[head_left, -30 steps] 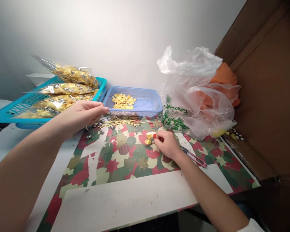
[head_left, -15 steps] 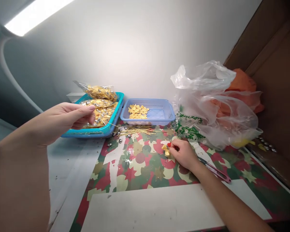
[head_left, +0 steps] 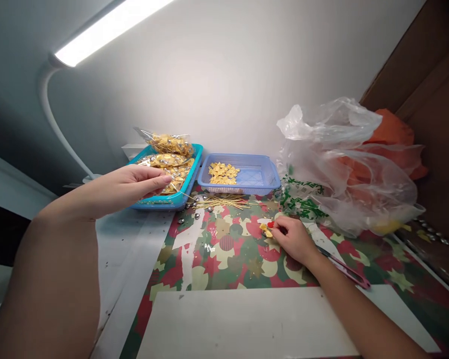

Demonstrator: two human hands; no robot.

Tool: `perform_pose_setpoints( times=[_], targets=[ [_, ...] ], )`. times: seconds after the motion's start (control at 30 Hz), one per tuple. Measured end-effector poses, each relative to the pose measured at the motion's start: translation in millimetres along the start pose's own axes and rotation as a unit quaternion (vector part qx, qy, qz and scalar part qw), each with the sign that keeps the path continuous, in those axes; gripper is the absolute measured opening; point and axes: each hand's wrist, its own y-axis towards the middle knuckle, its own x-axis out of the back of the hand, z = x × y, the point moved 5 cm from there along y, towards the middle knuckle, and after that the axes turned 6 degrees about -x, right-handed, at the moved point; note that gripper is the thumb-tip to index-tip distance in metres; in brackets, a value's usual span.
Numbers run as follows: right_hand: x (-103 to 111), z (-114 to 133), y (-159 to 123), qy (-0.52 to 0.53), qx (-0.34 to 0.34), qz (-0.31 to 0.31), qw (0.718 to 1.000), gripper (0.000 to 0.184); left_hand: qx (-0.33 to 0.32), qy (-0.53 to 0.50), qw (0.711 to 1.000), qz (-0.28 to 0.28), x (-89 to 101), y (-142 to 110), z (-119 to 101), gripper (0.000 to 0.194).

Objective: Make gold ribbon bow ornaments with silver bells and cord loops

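Note:
My left hand (head_left: 138, 185) is raised in front of the teal basket (head_left: 196, 167), thumb and fingers pinched on a thin gold tie (head_left: 187, 196) that slants down to the right. Low over the patterned tabletop, my right hand (head_left: 295, 240) is closed on a small gold bow (head_left: 264, 230). A small red piece (head_left: 271, 225) shows by its fingertips; what it belongs to is hidden. More thin gold ties (head_left: 226, 202) lie in a loose bundle before the blue basket (head_left: 260, 190), which holds gold bows (head_left: 223, 173). Several silver beads (head_left: 197, 216) lie left of the bundle.
Clear bags of gold bows and silver beads (head_left: 168, 144) fill the teal basket. Crumpled plastic bags (head_left: 344, 184) stand at the right. A pink-handled tool (head_left: 346, 270) lies under my right forearm. A lit lamp (head_left: 108, 35) hangs over the left side. White board (head_left: 247, 319) covers the front edge.
The view has swung left and up, bringing the lamp in. My left hand has drawn back leftward from the blue basket with the gold tie. My right hand stays in place with the bow.

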Motion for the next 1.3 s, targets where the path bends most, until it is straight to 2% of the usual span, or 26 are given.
perform_pose_setpoints(
  times=[0.07, 0.1, 0.17, 0.23, 0.37, 0.47, 0.5, 0.57, 0.63, 0.7, 0.87, 0.97, 1.07, 1.17, 1.3],
  targets=[
    [1, 0, 0, 0.001, 0.001, 0.0, 1.0, 0.025, 0.06, -0.002, 0.993, 0.103, -11.2, -2, 10, 0.042],
    [1, 0, 0, 0.002, 0.002, 0.0, 1.0, 0.025, 0.091, 0.015, 0.988, 0.126, -13.7, -4, 14, 0.043],
    [2, 0, -1, 0.006, 0.007, 0.0, 1.0, 0.024, 0.13, 0.068, 0.981, 0.129, -13.3, -5, 18, 0.046],
    [2, 1, -1, 0.013, 0.013, 0.0, 1.0, 0.024, 0.142, 0.098, 0.976, 0.134, -12.3, -5, 18, 0.049],
    [3, 4, -1, 0.041, 0.027, -0.001, 0.999, 0.023, 0.104, 0.073, 0.977, 0.172, -17.9, -2, 8, 0.046],
    [3, 10, -2, 0.075, 0.042, 0.006, 0.996, 0.02, 0.085, 0.072, 0.959, 0.259, -42.6, 2, -1, 0.04],
    [4, 12, -3, 0.088, 0.047, 0.007, 0.995, 0.02, 0.102, 0.079, 0.946, 0.298, -55.2, 2, -2, 0.037],
    [5, 16, -3, 0.116, 0.055, 0.009, 0.992, 0.019, 0.122, 0.086, 0.928, 0.342, -81.6, 3, -7, 0.03],
    [6, 19, -4, 0.143, 0.061, 0.012, 0.988, 0.019, 0.097, 0.089, 0.917, 0.377, -109.2, 4, -18, 0.022],
    [6, 20, -4, 0.169, 0.066, 0.019, 0.983, 0.018, 0.039, 0.082, 0.927, 0.364, -131.7, 4, -32, 0.021],
    [3, 22, -7, 0.242, 0.079, 0.052, 0.966, 0.018, -0.096, 0.03, 0.965, 0.242, -166.9, 1, -70, 0.032],
    [1, 24, -9, 0.325, 0.084, 0.077, 0.939, 0.018, -0.148, -0.093, 0.97, 0.168, -178.7, 0, -86, 0.035],
    [0, 25, -10, 0.364, 0.081, 0.085, 0.924, 0.018, -0.104, -0.241, 0.951, 0.166, -191.1, 0, -85, 0.032],
    [1, 28, -10, 0.376, 0.087, 0.09, 0.918, 0.019, -0.033, -0.362, 0.913, 0.185, -202.2, 0, -79, 0.033],
    [3, 32, -10, 0.381, 0.102, 0.101, 0.913, 0.022, 0.018, -0.423, 0.888, 0.182, -210.3, 1, -73, 0.031]
  ],
)
